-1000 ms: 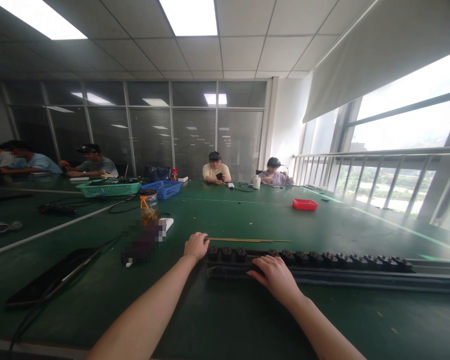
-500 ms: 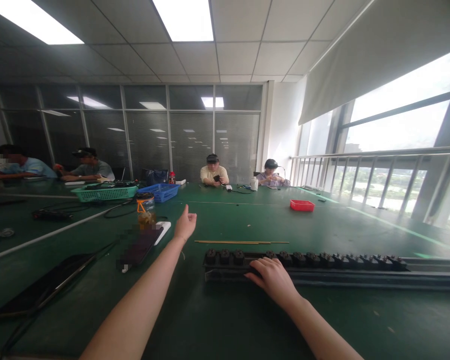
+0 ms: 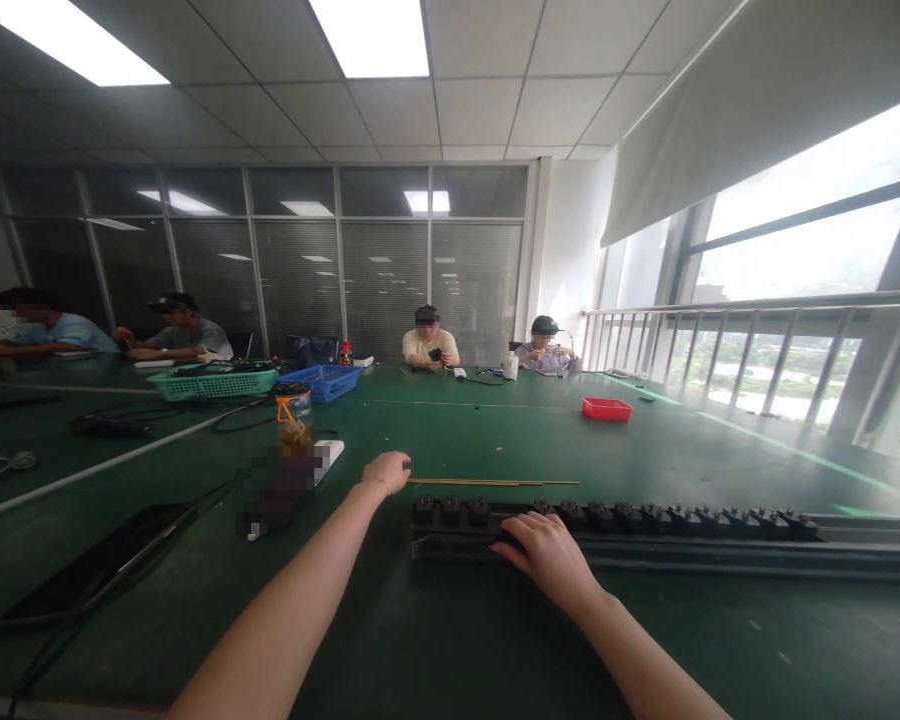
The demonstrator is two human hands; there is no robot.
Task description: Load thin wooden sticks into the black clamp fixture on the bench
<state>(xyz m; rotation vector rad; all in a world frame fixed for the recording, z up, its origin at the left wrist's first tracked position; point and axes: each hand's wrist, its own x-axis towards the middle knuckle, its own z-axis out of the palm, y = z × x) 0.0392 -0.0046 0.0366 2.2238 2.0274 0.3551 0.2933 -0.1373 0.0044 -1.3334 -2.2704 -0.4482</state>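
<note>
A row of black plug-like pieces (image 3: 656, 519), with metal prongs on top, stands in a long dark tray (image 3: 682, 557). Over this row, toward its left end, my right hand (image 3: 546, 552) is closed with its fingers curled on a black piece, the thumb at the tray's front side; the hand hides most of that piece. Several thin tan sticks (image 3: 487, 482) lie on the table behind the tray. At their left end my left hand (image 3: 387, 471) reaches over the table, fingers loosely bent and apart, covering the stick ends. No grip on the sticks can be seen.
On the left lie a dark tablet-like device (image 3: 101, 565) with a cable, a blurred dark object (image 3: 281, 500) and a jar (image 3: 294, 418). Green (image 3: 214, 384) and blue baskets (image 3: 324, 383) stand beyond. A red tray (image 3: 607, 409) is at right. Several people sit at the far side.
My left hand has moved down and to the right, from a raised position to the left end of the sticks. My right hand has stayed on the row of black pieces.
</note>
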